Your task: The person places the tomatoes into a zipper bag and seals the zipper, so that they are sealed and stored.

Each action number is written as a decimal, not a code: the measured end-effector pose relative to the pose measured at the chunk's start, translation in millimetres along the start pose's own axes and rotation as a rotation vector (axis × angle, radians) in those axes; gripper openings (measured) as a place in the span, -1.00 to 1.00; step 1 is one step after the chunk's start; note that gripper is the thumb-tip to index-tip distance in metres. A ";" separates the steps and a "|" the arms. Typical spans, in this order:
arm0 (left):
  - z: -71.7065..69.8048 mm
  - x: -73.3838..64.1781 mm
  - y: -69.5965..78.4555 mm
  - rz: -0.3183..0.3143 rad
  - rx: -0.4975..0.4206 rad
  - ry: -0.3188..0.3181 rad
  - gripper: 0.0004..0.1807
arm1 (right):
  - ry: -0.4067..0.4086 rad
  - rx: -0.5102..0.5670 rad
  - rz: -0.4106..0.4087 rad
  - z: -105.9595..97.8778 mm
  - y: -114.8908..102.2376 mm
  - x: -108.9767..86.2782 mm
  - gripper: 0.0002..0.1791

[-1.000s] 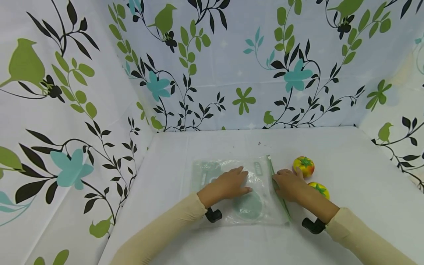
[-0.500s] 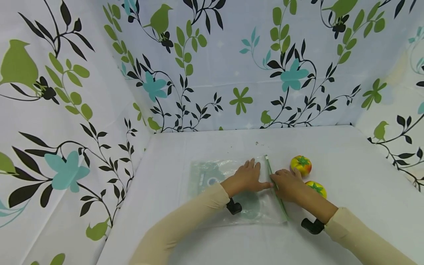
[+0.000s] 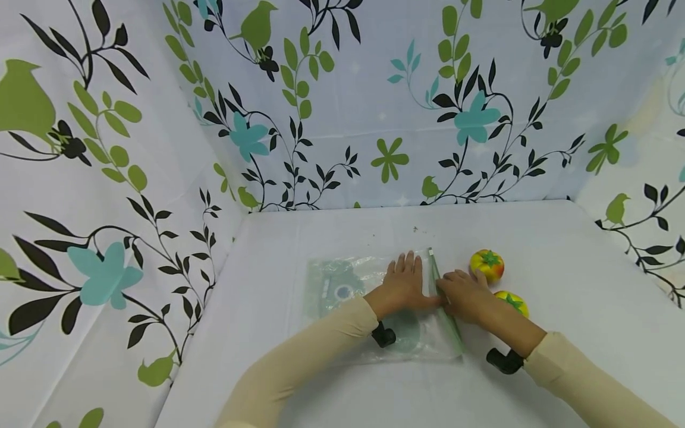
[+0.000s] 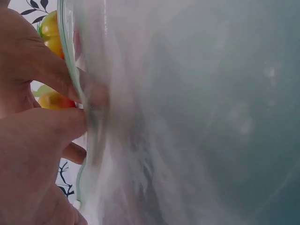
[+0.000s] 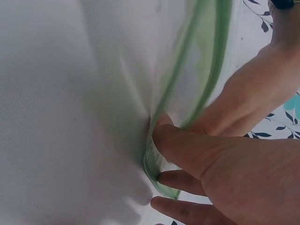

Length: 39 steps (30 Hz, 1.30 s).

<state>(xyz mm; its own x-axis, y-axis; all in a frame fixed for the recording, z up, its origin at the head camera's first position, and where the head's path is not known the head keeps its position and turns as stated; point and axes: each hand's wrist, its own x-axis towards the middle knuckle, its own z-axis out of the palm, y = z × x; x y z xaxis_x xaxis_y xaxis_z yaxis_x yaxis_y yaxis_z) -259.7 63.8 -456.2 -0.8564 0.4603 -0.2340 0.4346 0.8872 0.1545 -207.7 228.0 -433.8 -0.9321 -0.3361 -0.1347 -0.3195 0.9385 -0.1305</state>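
A clear plastic zip bag (image 3: 412, 333) is lying on the white surface (image 3: 540, 238), partly beneath the left hand (image 3: 404, 288), whose fingers are spreading straight; its long green mouth edge (image 3: 434, 268) is running near-to-far, the nearer right hand (image 3: 465, 294) pinching it.

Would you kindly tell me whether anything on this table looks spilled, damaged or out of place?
Only some dark specks stand out, breaking up the plain white table beyond the bag in the head view; they could be crumbs or stains, too small to tell.
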 end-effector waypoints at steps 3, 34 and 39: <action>1.9 0.4 -1.7 -0.021 0.039 -0.002 0.25 | -0.025 0.011 0.013 -0.8 -0.2 1.3 -0.34; -21.6 -37.5 -36.0 -0.157 0.354 0.050 0.19 | -0.055 -0.042 0.005 -8.9 -4.8 2.3 -0.43; -25.3 -44.5 -48.2 -0.196 0.309 0.045 0.16 | -0.055 -0.039 0.004 -8.6 -4.9 1.9 -0.45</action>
<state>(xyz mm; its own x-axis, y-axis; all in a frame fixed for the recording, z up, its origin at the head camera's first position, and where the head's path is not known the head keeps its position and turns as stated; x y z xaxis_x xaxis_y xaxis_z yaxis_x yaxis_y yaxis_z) -249.6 -0.3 -428.9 -0.9403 0.2849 -0.1864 0.3187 0.9290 -0.1881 -209.5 223.5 -425.0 -0.9230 -0.3352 -0.1889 -0.3232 0.9418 -0.0919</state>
